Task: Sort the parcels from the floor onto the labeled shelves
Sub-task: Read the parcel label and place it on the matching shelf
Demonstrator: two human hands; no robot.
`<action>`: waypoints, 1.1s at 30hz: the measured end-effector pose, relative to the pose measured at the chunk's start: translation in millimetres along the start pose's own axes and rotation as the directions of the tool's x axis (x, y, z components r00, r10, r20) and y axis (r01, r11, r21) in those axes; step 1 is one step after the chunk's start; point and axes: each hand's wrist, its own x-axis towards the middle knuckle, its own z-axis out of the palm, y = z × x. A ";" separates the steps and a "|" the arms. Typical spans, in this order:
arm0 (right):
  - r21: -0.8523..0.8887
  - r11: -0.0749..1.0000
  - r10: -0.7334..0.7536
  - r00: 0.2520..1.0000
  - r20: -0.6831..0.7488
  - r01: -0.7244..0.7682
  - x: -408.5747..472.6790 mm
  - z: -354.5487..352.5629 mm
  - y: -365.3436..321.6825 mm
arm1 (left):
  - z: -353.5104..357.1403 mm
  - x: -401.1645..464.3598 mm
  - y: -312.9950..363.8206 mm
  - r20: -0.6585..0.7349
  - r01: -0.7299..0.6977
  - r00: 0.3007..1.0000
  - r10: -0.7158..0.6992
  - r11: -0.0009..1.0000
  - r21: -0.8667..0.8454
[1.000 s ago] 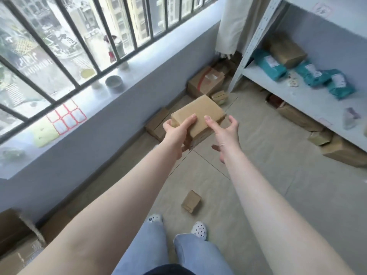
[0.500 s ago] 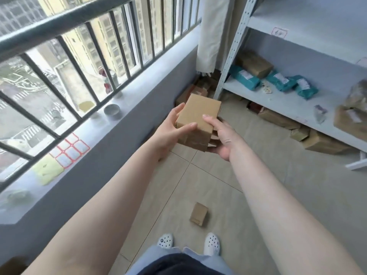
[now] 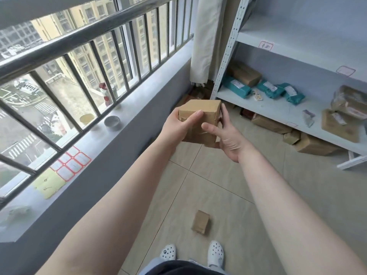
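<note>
A brown cardboard parcel [image 3: 204,114] is held in front of me at chest height, above the tiled floor. My left hand [image 3: 178,126] grips its left side with the thumb across the near face. My right hand [image 3: 228,135] cups its right side and underside. A small brown parcel [image 3: 200,222] lies on the floor just ahead of my feet. The white metal shelf unit [image 3: 268,108] stands to the right, with pink-edged labels [image 3: 265,45] on its shelf fronts. Teal bags [image 3: 236,89] and brown parcels [image 3: 246,75] lie on the lower shelf.
More brown parcels [image 3: 313,144] sit on the floor under the shelf. A barred window with a grey sill [image 3: 127,124] runs along the left, holding a small bowl [image 3: 113,123] and a sheet of red-edged labels [image 3: 71,165]. A curtain [image 3: 206,40] hangs in the far corner.
I have straightened up and the parcel has risen with both hands. It has been turned so a narrower face points at me, and my right hand has closed onto it.
</note>
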 end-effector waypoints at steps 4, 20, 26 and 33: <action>0.028 1.000 0.008 0.999 -0.047 -0.007 -5.0 0.1 -2.2 | -3.1 -5.1 10.4 0.104 -0.011 0.994 0.015 0.999 -0.034; 0.022 0.999 0.037 0.990 -0.135 -0.034 -9.5 1.2 -6.6 | -1.1 -11.8 16.6 0.068 0.017 0.998 -0.014 0.999 -0.041; 0.139 0.978 0.164 0.985 -0.050 -0.156 -16.1 3.5 -20.2 | -13.2 -7.0 11.4 0.264 0.004 0.965 0.012 0.998 -0.057; 0.131 0.970 0.206 0.978 0.013 -0.206 -21.8 4.7 -31.0 | -11.5 -10.7 15.5 0.250 -0.102 0.960 0.125 0.989 -0.106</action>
